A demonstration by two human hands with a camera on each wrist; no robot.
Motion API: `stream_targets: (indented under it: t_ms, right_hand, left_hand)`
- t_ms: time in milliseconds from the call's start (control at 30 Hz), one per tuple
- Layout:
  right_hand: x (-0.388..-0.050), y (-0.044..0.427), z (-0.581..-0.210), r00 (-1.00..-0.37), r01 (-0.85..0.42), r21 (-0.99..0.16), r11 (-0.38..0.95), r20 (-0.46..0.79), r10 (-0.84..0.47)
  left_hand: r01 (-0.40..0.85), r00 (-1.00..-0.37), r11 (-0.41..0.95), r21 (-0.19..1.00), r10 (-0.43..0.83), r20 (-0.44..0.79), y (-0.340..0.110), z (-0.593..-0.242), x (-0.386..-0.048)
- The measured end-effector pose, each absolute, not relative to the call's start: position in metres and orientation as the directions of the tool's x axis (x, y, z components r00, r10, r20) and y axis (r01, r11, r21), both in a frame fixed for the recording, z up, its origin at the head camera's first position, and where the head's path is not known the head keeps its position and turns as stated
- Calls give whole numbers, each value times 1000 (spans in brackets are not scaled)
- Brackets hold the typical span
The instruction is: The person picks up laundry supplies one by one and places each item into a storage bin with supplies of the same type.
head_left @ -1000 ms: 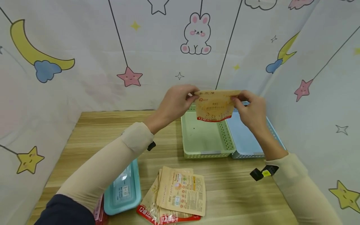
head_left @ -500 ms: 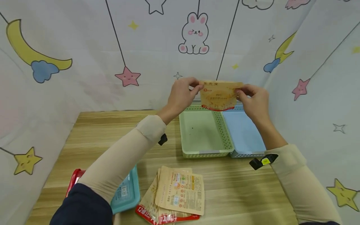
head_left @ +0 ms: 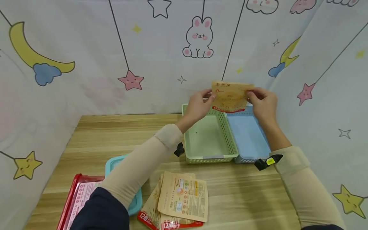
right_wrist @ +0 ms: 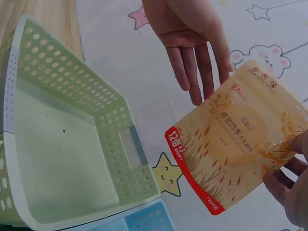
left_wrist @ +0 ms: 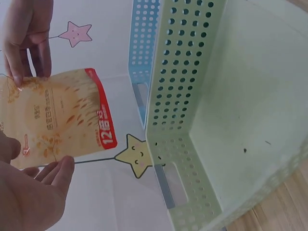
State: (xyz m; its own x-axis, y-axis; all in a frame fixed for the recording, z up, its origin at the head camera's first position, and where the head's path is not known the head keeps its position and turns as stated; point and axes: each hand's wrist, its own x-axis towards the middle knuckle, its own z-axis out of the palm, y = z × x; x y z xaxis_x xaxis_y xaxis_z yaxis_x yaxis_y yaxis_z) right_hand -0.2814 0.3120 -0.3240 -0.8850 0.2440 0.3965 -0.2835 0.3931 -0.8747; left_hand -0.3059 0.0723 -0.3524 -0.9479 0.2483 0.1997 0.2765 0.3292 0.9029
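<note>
A beige pouch [head_left: 230,97] with a red band along its bottom is held up above the far rims of the baskets, its printed front towards me. My right hand [head_left: 264,105] pinches its right edge, thumb on the front and fingers behind. At the pouch's left edge is my left hand [head_left: 199,108]; in the right wrist view the fingers [right_wrist: 189,72] of that hand are straight and spread, with the thumb tip at the edge. Several matching pouches [head_left: 184,196] lie overlapped on the table, the top one showing its back.
Behind the hands a green basket [head_left: 211,158] stands beside a blue basket [head_left: 250,140]. At the front left, partly hidden by my left sleeve, are a teal container [head_left: 138,201] and a red container [head_left: 76,180] holding pink packs. A printed curtain [head_left: 161,64] borders the table.
The pouch has risen and shifted right. My left hand has slid from its top left corner down to the left edge, and its pinch has loosened. The red container has come into sight.
</note>
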Motion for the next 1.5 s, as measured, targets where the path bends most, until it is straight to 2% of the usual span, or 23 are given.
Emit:
stream_targets:
  t_ms: [333,467,633,933,1033,1267,1500]
  right_hand:
    - [-296,326,-329,-865,-223,-964,144,264,426]
    - [-300,329,-329,-848,-221,-969,111,247,469]
    - [-309,328,-338,-850,-203,-977,65,209,484]
    - [-317,346,-352,-829,-169,-980,108,201,522]
    - [-319,353,-356,-830,-170,-983,62,177,529]
    - [-320,363,-372,-839,-146,-979,-139,48,542]
    - [-320,369,-380,-836,-86,-983,-165,-19,549]
  left_hand:
    - [326,-882,210,922,418,217,101,-355,-304]
    - [327,-866,196,924,453,210,109,-359,-304]
    - [303,-873,205,931,452,184,113,-367,-307]
    - [245,-850,176,953,512,124,133,-381,-314]
    - [215,-847,173,961,523,95,140,-384,-316]
    - [148,-832,145,978,554,44,151,-391,-322]
    - [93,-817,178,980,576,-27,158,-396,-325]
